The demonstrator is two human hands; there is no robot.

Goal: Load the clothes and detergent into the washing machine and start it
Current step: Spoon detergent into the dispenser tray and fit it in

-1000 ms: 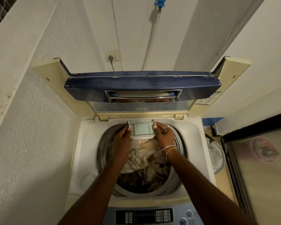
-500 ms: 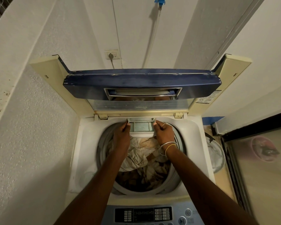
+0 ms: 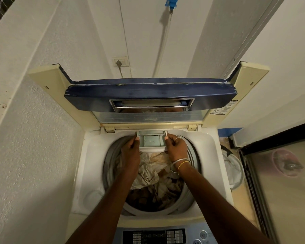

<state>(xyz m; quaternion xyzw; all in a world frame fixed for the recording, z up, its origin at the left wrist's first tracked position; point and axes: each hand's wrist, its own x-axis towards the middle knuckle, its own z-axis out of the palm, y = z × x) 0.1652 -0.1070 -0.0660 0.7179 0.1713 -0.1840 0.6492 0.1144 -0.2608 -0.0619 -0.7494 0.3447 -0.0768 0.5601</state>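
Right at the far rim of the washing machine (image 3: 93, 155), just under the raised lid (image 3: 148, 92), sits the small pale-green detergent drawer (image 3: 151, 140), standing partway out over the drum. The left grip (image 3: 130, 150) pinches the drawer's left edge, thumb along its side and fingers curled. The right grip (image 3: 176, 148) pinches the right edge the same way, with a ring on one finger and bangles (image 3: 180, 163) at the wrist. Whether the drawer holds detergent I cannot tell. Below the hands, the clothes (image 3: 155, 175), crumpled cream and brown fabric, lie inside the drum. The control panel (image 3: 153, 235) runs along the machine's near edge. On the far wall a plug sits in a socket (image 3: 120, 62), and a white hose (image 3: 163, 41) hangs to its right.
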